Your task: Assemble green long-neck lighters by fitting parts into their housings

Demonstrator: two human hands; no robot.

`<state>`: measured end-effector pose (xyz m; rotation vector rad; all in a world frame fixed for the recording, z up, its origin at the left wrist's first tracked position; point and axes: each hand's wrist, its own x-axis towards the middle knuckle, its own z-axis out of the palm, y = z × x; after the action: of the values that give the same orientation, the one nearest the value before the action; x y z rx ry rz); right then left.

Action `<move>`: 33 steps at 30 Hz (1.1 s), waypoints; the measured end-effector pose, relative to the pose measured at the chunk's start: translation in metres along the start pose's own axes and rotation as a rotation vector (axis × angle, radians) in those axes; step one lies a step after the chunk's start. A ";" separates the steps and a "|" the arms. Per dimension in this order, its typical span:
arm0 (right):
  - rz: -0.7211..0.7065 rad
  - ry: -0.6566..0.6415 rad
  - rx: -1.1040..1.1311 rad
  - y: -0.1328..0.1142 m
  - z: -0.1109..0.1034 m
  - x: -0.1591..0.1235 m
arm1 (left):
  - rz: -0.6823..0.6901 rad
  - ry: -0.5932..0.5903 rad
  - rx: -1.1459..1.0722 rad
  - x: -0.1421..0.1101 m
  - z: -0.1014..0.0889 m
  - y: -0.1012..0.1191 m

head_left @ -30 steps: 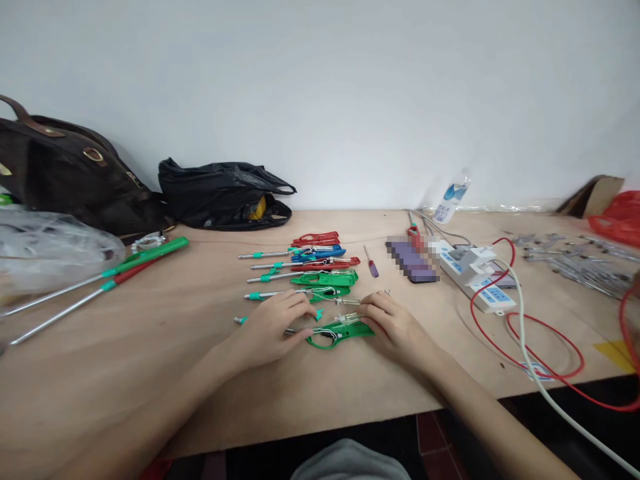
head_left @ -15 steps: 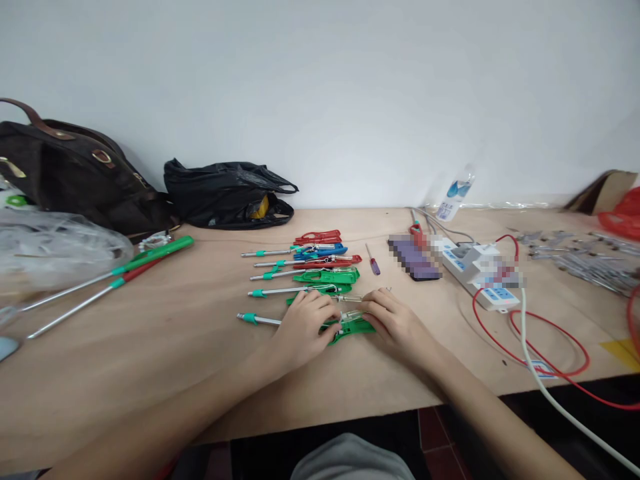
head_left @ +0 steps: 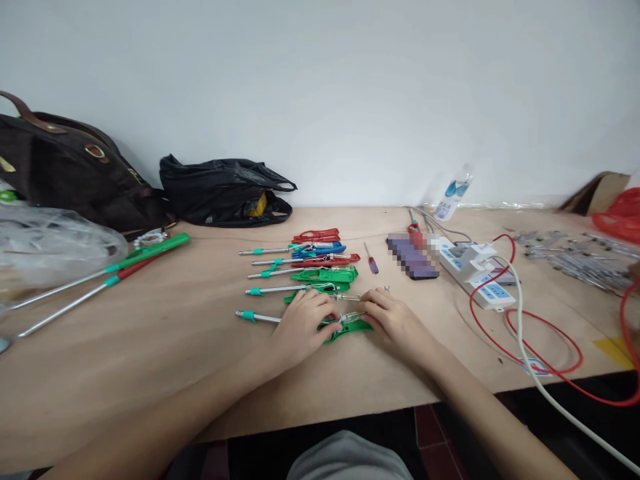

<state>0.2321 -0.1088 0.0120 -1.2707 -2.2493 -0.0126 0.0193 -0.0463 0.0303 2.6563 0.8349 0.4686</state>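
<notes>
Touching: left hand [head_left: 307, 325] and right hand [head_left: 395, 322], fingers half-curled over an open green plastic handle [head_left: 357, 327] nearest; firmness of grip cannot be told.
Just beyond: red, blue and green plastic handles [head_left: 327, 275].
Right: purple-handled screwdriver [head_left: 373, 265], white power strip [head_left: 493, 293].
Clear plastic bottle [head_left: 453, 195]: blue drops, unreadable lettering.

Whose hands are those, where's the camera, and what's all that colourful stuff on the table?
They're a person's own bare hands; there's no robot. The camera is worn on that person's head, looking forward and down.

Both the left hand and right hand have their fingers at the nearest green handle; exactly what they pinch is hidden. Beyond it on the table lie more handles in green, red and blue, several with thin metal tubes. Farther right are a small screwdriver and a white power strip.
</notes>
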 end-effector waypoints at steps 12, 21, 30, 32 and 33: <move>-0.013 -0.063 -0.096 0.000 0.001 -0.001 | 0.060 -0.048 -0.008 -0.003 -0.036 -0.015; -0.035 -0.105 -0.194 0.000 0.003 -0.002 | 0.031 -0.152 -0.075 -0.020 -0.044 -0.029; -0.074 -0.130 -0.262 0.000 0.003 0.000 | -0.013 -0.138 -0.094 -0.041 -0.040 -0.037; -0.084 -0.164 -0.278 0.001 0.001 0.002 | 0.006 -0.126 -0.102 -0.044 -0.039 -0.043; -0.088 -0.175 -0.283 0.002 0.000 0.004 | 0.017 -0.119 -0.104 -0.046 -0.038 -0.045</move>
<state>0.2321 -0.1049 0.0128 -1.3594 -2.5221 -0.2715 -0.0538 -0.0307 0.0372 2.5690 0.7323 0.3451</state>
